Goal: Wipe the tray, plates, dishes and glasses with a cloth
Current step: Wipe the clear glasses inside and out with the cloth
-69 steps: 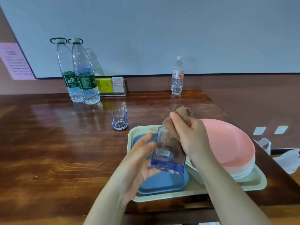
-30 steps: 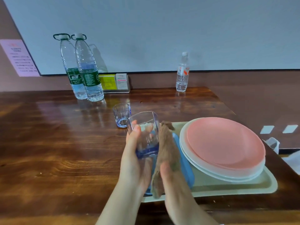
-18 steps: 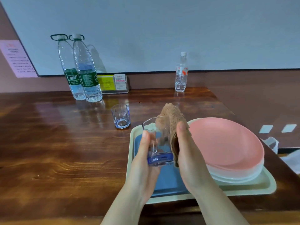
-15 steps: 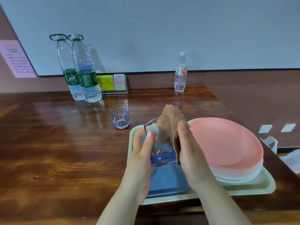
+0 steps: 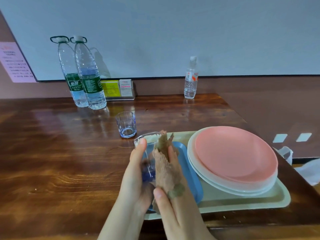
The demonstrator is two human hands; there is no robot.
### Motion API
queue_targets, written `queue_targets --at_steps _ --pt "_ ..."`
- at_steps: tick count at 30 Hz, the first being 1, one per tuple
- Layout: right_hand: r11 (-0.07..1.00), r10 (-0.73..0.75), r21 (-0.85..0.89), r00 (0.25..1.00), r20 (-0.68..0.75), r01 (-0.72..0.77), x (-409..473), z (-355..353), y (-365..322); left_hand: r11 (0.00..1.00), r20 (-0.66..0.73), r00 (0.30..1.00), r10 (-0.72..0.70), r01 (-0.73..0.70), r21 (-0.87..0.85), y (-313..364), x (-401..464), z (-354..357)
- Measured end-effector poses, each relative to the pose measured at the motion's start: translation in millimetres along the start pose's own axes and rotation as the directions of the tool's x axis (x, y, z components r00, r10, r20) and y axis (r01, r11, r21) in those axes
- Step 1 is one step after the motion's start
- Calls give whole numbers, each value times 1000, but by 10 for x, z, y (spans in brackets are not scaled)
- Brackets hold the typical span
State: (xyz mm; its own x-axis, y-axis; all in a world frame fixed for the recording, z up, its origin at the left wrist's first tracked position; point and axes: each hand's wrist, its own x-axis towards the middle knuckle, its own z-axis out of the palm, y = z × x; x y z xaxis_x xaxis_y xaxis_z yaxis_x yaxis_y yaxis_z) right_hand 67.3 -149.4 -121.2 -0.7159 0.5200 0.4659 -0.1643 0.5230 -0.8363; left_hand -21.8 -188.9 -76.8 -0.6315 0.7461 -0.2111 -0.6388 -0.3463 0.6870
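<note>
Progress is judged to be partial: one glass is in hand and being wiped, while the tray and its stacked plates appear not yet reached. Far to the left of the hands, beyond them against the wall, two large water bottles (image 5: 86,75) are stood side by side, with a card holder (image 5: 119,90) just to their right. A second glass (image 5: 126,124) is set upright on the table (image 5: 52,161), just beyond the left hand (image 5: 136,174); whether it has been wiped cannot be told. By the left hand the held glass (image 5: 147,153) is gripped, thumb along its side, its mouth turned away. Against that glass a brown cloth (image 5: 166,167) is pressed and grasped by the right hand (image 5: 174,208). Under both hands a blue dish (image 5: 190,174) lies on the beige tray (image 5: 242,201). To the right, a pink plate (image 5: 237,153) tops a stack of white plates (image 5: 230,188) on that tray. A small bottle (image 5: 190,78) is stood beyond, by a pale wall panel (image 5: 173,32).
</note>
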Motion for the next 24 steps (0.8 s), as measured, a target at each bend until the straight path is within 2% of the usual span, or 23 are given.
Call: queue_targets --at_steps 2,4,6,8,10,14,18,22,24 --pt "997 -15 74 1000 -23 17 69 -9 -28 999 27 999 -47 46 22 -12 -7 -4" --pt "996 -66 63 998 2 65 259 -82 -22 997 38 998 -53 50 62 -41 -35 13" --pt "967 74 241 996 56 -85 462 -213 -82 997 44 999 -17 14 77 -79 -48 23" --pt "921 147 346 981 126 -182 535 -295 -91 994 56 997 49 -54 90 -106 -69 65" --pt "935 123 313 981 153 -166 471 -278 -105 992 50 993 112 -114 54 -124 -69 80" --pt "961 115 239 985 128 -143 137 -135 -54 989 58 991 123 -117 -93 -40 -66 68" --pt "941 220 256 975 42 -223 -7 -75 -69 998 130 990 57 -53 -33 33 -46 26" --pt "930 170 306 977 130 -202 291 -294 -199 995 254 965 -62 79 -57 -29 -39 -30" --pt "909 239 315 960 147 -274 419 -385 -288 998 281 959 -24 41 -56 -89 -31 -14"
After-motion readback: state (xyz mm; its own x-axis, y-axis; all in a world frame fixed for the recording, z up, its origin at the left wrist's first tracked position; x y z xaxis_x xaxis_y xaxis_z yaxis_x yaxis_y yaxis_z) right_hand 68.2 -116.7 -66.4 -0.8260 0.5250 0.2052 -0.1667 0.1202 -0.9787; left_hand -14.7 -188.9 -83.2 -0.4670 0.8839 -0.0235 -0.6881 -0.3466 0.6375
